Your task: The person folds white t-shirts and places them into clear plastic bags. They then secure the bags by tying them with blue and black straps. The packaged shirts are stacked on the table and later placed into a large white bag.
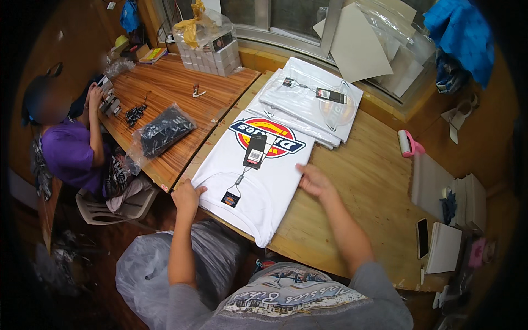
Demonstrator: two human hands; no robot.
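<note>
A folded white T-shirt (264, 179) lies on the wooden table in front of me, its collar toward me. A colourful round print, a black hang tag (255, 152) on a cord and a small black square label (230, 199) show on it. My left hand (187, 198) is closed at its near left edge, thumb on top, the other fingers partly hidden. At the right edge my right hand (314, 180) rests its fingertips against the fabric, fingers apart. Beyond the shirt is a stack of folded white T-shirts (300, 102), the top one in a clear bag with a black tag.
A person in purple (74, 148) sits at the left table, handling small items. A bag of black pieces (165, 132) and wrapped white boxes (212, 58) lie there. Right: pink-handled lint roller (406, 144), phone (422, 238), white boxes (444, 247). A grey plastic sack (148, 275) stands below.
</note>
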